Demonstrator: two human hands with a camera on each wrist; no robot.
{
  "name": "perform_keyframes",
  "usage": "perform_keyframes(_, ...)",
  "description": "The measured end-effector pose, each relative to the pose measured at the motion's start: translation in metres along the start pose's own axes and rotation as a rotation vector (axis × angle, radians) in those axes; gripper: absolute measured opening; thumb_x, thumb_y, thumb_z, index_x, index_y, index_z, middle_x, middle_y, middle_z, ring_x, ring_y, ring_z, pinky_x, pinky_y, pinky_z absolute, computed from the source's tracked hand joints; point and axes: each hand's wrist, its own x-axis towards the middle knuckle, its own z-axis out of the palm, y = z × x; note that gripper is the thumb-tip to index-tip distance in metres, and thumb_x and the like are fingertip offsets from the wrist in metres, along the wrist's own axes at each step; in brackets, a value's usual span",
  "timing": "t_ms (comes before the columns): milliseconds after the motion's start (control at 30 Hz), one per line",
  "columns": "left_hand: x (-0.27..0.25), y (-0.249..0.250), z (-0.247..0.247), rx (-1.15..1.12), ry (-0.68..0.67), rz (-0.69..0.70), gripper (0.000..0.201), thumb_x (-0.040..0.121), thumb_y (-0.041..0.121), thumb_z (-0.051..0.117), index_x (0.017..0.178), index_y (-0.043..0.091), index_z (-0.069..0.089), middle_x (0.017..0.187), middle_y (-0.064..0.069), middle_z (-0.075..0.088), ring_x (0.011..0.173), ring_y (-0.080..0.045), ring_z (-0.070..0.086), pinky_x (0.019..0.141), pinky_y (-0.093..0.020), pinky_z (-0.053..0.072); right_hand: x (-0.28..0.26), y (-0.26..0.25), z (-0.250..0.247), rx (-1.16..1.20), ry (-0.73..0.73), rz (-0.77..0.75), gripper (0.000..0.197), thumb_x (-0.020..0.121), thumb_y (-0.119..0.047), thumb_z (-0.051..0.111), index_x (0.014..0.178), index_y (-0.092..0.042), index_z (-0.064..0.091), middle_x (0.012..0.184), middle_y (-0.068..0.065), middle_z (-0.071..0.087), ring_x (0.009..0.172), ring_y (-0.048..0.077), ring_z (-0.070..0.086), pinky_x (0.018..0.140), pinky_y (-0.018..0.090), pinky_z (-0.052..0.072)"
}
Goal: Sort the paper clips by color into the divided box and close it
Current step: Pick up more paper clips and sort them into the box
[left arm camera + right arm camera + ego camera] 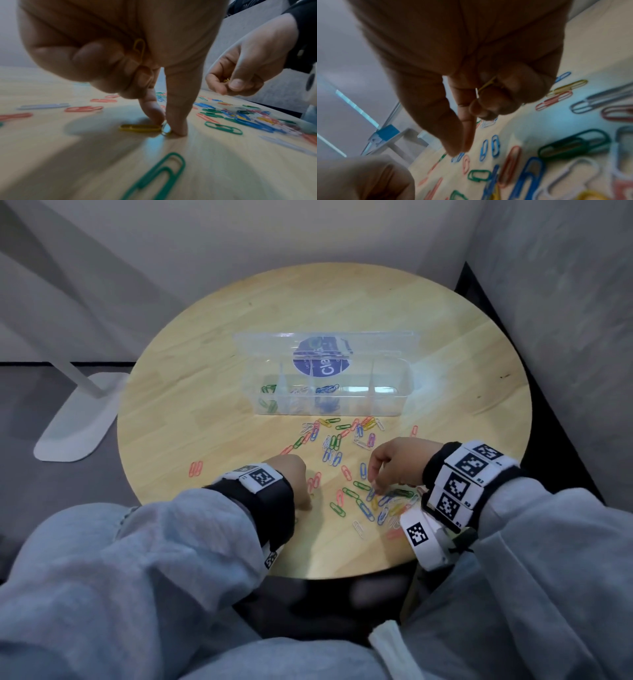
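Coloured paper clips (342, 446) lie scattered over the round wooden table (205, 392), in front of the clear divided box (376, 407). The box's lid (260, 344) stands open behind it; green, pale and blue clips sit in its left compartments. My left hand (305, 501) pinches a yellow clip (166, 129) against the table with thumb and forefinger, and its curled fingers tuck another yellow clip (139, 47). A third yellow clip (140, 127) lies beside the pinch. My right hand (375, 486) hovers over the right pile, with yellow clips (488, 83) in its curled fingers.
A dense pile of mixed clips (394, 501) lies under the right hand near the table's front edge. Two red clips (196, 469) lie apart at the left. A white stand base (75, 422) sits on the floor to the left, and a wall rises at the right.
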Motion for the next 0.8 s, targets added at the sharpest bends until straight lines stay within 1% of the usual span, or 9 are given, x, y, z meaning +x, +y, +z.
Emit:
perform_keyframes(100, 0.000, 0.003, 0.001, 0.012, 0.008, -0.017, 0.031, 0.079, 0.035, 0.069, 0.064, 0.015, 0.051, 0.063, 0.001, 0.048, 0.070, -0.020, 0.051, 0.056, -0.026, 0.036, -0.002, 0.000, 0.003, -0.102, -0.012, -0.005, 0.010, 0.076, -0.009, 0.067, 0.078, -0.019, 0.064, 0.057, -0.011, 0.054, 0.053, 0.002, 0.048, 0.050, 0.019, 0.037)
perform_keyframes(233, -0.003, 0.003, 0.000, -0.045, 0.007, -0.020, 0.017, 0.079, 0.030, 0.066, 0.077, 0.014, 0.060, 0.075, -0.002, 0.056, 0.070, -0.021, 0.052, 0.057, -0.025, 0.038, -0.001, -0.004, 0.011, -0.284, -0.060, 0.044, 0.007, 0.079, -0.013, 0.064, 0.078, -0.018, 0.060, 0.068, -0.002, 0.058, 0.064, 0.014, 0.053, 0.059, 0.022, 0.042)
perform_keyframes(333, -0.006, -0.003, -0.006, -0.134, 0.005, -0.002, 0.016, 0.078, 0.025, 0.067, 0.084, 0.010, 0.069, 0.077, -0.003, 0.059, 0.071, -0.021, 0.053, 0.061, -0.024, 0.040, 0.003, -0.004, 0.015, -0.383, -0.060, 0.109, 0.016, 0.081, -0.025, 0.066, 0.076, -0.014, 0.056, 0.064, 0.002, 0.052, 0.066, 0.020, 0.051, 0.059, 0.023, 0.041)
perform_keyframes(433, -0.011, -0.016, -0.017, -0.455, -0.067, 0.025, 0.010, 0.075, 0.016, 0.072, 0.070, 0.013, 0.064, 0.058, -0.002, 0.051, 0.052, -0.018, 0.043, 0.050, -0.019, 0.032, 0.009, -0.004, 0.020, -0.413, -0.023, 0.143, 0.031, 0.079, -0.035, 0.069, 0.067, -0.011, 0.054, 0.059, 0.003, 0.050, 0.056, 0.020, 0.050, 0.058, 0.023, 0.041)
perform_keyframes(533, -0.012, -0.029, -0.027, -0.902, -0.133, 0.006, 0.030, 0.081, 0.000, 0.062, 0.058, 0.013, 0.048, 0.068, -0.007, 0.045, 0.050, -0.014, 0.033, 0.044, -0.017, 0.031, 0.012, -0.008, 0.026, -0.446, -0.012, 0.127, 0.018, 0.080, -0.026, 0.064, 0.074, -0.010, 0.056, 0.068, 0.005, 0.053, 0.063, 0.023, 0.052, 0.058, 0.023, 0.041)
perform_keyframes(600, -0.012, -0.036, -0.031, -1.132, -0.140, -0.008, 0.034, 0.087, -0.004, 0.049, 0.058, 0.012, 0.041, 0.070, -0.006, 0.043, 0.046, -0.010, 0.036, 0.044, -0.015, 0.035, 0.012, -0.010, 0.027, -0.467, -0.003, 0.109, 0.005, 0.080, -0.016, 0.058, 0.078, -0.010, 0.058, 0.074, 0.006, 0.054, 0.067, 0.023, 0.052, 0.058, 0.024, 0.043)
perform_keyframes(633, -0.013, -0.038, -0.032, -1.228, -0.145, -0.007, 0.034, 0.087, -0.005, 0.045, 0.058, 0.012, 0.039, 0.067, -0.005, 0.042, 0.040, -0.008, 0.038, 0.048, -0.016, 0.036, 0.013, -0.011, 0.026, -0.471, -0.001, 0.103, 0.002, 0.078, -0.011, 0.056, 0.078, -0.010, 0.057, 0.075, 0.007, 0.054, 0.067, 0.023, 0.052, 0.058, 0.025, 0.043)
perform_keyframes(700, -0.014, -0.042, -0.034, -1.379, -0.158, -0.002, 0.028, 0.083, -0.005, 0.042, 0.060, 0.011, 0.036, 0.065, -0.005, 0.042, 0.034, -0.007, 0.042, 0.052, -0.018, 0.038, 0.014, -0.012, 0.025, -0.471, -0.005, 0.092, 0.005, 0.074, -0.005, 0.055, 0.076, -0.010, 0.056, 0.075, 0.008, 0.052, 0.066, 0.023, 0.051, 0.057, 0.025, 0.042)
perform_keyframes(800, -0.019, -0.041, -0.035, -1.477, -0.175, -0.010, 0.019, 0.072, -0.003, 0.039, 0.060, 0.012, 0.035, 0.062, -0.004, 0.047, 0.035, -0.008, 0.044, 0.045, -0.016, 0.038, 0.014, -0.012, 0.024, -0.459, -0.004, 0.083, 0.004, 0.073, -0.007, 0.055, 0.072, -0.010, 0.053, 0.071, 0.007, 0.050, 0.062, 0.023, 0.048, 0.051, 0.022, 0.039)
